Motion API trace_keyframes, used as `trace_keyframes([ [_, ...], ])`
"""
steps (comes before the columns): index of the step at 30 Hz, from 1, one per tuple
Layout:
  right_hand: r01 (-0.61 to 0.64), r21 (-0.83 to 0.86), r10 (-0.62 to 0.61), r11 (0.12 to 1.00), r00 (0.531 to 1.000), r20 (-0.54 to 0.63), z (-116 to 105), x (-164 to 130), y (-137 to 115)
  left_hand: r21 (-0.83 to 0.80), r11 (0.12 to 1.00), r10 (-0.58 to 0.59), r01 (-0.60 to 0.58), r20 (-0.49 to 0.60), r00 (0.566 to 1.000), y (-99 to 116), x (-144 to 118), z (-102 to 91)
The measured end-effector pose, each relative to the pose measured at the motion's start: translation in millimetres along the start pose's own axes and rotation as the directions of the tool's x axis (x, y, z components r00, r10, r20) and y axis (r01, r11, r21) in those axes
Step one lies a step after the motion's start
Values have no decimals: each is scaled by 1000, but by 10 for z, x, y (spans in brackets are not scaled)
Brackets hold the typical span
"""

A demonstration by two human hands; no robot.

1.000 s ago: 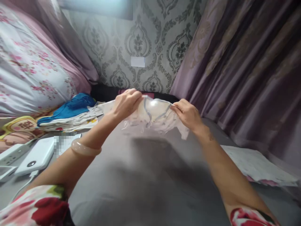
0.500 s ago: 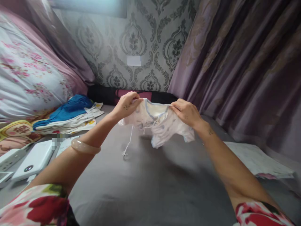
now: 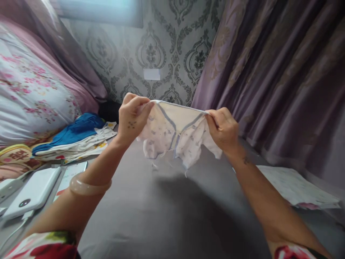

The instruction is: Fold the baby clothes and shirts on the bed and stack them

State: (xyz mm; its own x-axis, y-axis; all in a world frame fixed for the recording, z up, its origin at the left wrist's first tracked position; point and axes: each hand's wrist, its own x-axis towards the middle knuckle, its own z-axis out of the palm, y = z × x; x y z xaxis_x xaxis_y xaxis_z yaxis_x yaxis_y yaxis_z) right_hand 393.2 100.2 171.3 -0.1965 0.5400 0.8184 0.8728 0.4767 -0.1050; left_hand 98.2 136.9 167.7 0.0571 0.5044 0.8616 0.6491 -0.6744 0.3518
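Aloft, both hands (image 3: 133, 117) (image 3: 223, 127) stretch garment (image 3: 175, 135) neckline.

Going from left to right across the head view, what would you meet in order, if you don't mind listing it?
White power bank → blue cloth → left hand → small white garment → right hand → folded pale cloth.

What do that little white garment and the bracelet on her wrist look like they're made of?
The little garment looks like thin, soft cotton: it drapes limply between the left hand and right hand, matte, with light blue trim. The bangle looks like pale jade or glass, smooth, glossy and slightly translucent, though plastic can't be ruled out.
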Motion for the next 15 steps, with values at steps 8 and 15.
trace_keyframes([
  [8,38,-82,-30,996,994,100,156,29,143,-69,995,-50,66,213,976,-150,10,145],
  [15,-40,5,39,999,983,182,267,70,300,-175,973,-104,147,234,967,-329,15,264],
])
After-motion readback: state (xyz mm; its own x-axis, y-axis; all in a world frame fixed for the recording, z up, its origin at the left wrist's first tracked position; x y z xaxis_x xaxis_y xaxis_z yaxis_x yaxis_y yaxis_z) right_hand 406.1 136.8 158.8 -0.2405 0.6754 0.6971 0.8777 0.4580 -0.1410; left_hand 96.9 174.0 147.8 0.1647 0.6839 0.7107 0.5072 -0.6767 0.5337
